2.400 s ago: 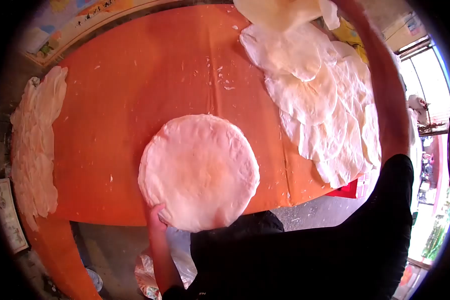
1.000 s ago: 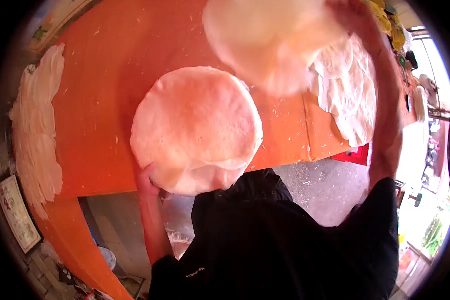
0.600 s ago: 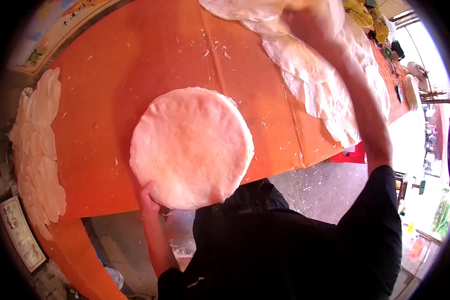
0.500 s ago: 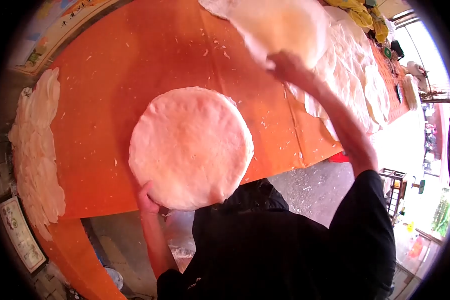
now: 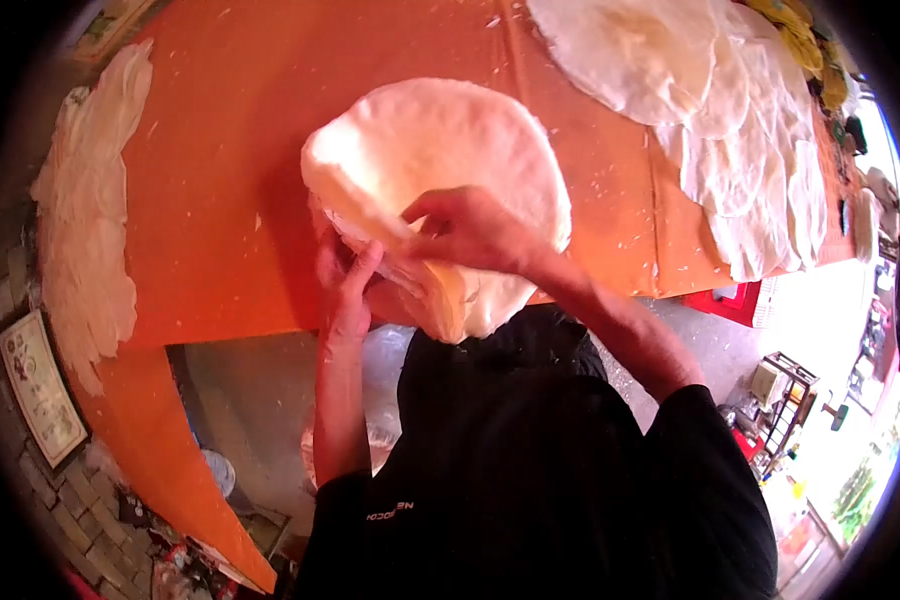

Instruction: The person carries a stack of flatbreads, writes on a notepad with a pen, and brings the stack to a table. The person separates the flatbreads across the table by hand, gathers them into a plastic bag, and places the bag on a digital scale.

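Observation:
A thick round of pale dough sheets (image 5: 490,140), apparently a stack, lies near the front edge of the orange table, its near left side lifted and bent upward. My left hand (image 5: 348,272) grips that raised edge from outside, thumb up along it. Over the middle of the round, my right hand (image 5: 475,232) has its fingers curled at the folded edge and appears to pinch a dough sheet there; the fingertips are partly hidden. To the right, thin round dough sheets (image 5: 630,60) overlap in a spread-out layer on the table.
The orange tabletop (image 5: 220,200) carries scattered dough flakes. Along its left end lies a row of overlapping dough sheets (image 5: 90,220). Yellow cloth (image 5: 795,35) sits at the far right. Below the table edge are a red box (image 5: 725,303) and a metal rack (image 5: 790,400).
My right hand has let go of a dough sheet on the right-hand layer and come back to the round. My left hand has raised and bent the round's near left edge.

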Action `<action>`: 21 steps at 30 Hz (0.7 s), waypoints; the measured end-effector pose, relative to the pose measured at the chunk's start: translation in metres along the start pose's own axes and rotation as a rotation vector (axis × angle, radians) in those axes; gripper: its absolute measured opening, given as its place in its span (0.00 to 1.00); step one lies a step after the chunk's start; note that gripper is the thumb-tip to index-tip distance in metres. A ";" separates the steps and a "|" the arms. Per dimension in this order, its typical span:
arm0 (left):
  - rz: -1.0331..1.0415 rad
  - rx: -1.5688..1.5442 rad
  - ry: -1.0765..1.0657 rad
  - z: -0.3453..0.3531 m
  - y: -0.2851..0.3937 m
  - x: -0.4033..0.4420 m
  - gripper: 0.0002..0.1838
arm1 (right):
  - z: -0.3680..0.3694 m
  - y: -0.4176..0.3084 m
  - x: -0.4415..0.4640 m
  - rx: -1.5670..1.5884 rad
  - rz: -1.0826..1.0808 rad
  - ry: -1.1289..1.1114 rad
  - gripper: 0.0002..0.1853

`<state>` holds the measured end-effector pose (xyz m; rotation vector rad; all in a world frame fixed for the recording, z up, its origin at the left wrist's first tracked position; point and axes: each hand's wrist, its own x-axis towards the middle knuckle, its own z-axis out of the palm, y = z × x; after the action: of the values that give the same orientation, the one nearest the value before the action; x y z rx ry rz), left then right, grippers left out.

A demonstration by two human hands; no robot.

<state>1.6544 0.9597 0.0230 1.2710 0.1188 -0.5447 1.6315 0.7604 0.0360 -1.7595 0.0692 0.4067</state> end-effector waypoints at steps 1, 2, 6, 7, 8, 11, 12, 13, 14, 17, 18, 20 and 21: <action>0.040 -0.032 -0.040 -0.005 -0.001 0.001 0.40 | -0.004 0.007 0.000 0.153 0.079 -0.009 0.24; 0.083 -0.064 -0.082 -0.008 -0.002 0.002 0.40 | -0.007 0.011 -0.002 0.257 0.102 -0.052 0.22; 0.013 -0.051 -0.054 -0.006 0.007 -0.004 0.35 | 0.005 0.014 0.001 0.472 0.160 -0.138 0.18; 0.010 -0.044 -0.046 -0.007 0.008 -0.005 0.35 | 0.008 0.014 0.002 0.554 0.189 -0.174 0.18; 0.023 -0.006 -0.061 -0.008 0.009 -0.004 0.34 | 0.012 0.017 0.005 0.565 0.191 -0.172 0.17; 0.040 0.036 -0.047 -0.012 0.006 -0.004 0.31 | 0.023 0.017 0.008 0.570 0.180 -0.194 0.16; 0.030 0.020 -0.032 -0.011 0.007 -0.005 0.30 | 0.025 0.015 0.009 0.576 0.177 -0.198 0.16; 0.019 0.004 -0.017 -0.011 0.008 -0.006 0.29 | 0.028 0.011 0.008 0.580 0.171 -0.189 0.15; -0.023 0.011 -0.011 -0.012 0.007 -0.004 0.28 | 0.030 0.007 0.008 0.585 0.165 -0.179 0.14; -0.056 0.078 0.027 -0.022 -0.004 -0.002 0.26 | 0.025 0.007 0.005 0.562 0.227 -0.063 0.12; -0.068 0.091 0.054 -0.024 -0.005 -0.001 0.25 | 0.023 0.017 0.007 0.649 0.256 -0.073 0.09; -0.073 0.049 0.054 -0.026 -0.005 -0.003 0.25 | 0.026 0.022 0.006 0.673 0.251 -0.069 0.08; -0.079 0.007 0.054 -0.027 -0.004 -0.003 0.26 | 0.027 0.023 0.005 0.697 0.246 -0.065 0.06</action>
<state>1.6550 0.9849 0.0122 1.2923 0.2126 -0.5791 1.6238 0.7821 0.0087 -1.0506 0.3421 0.5398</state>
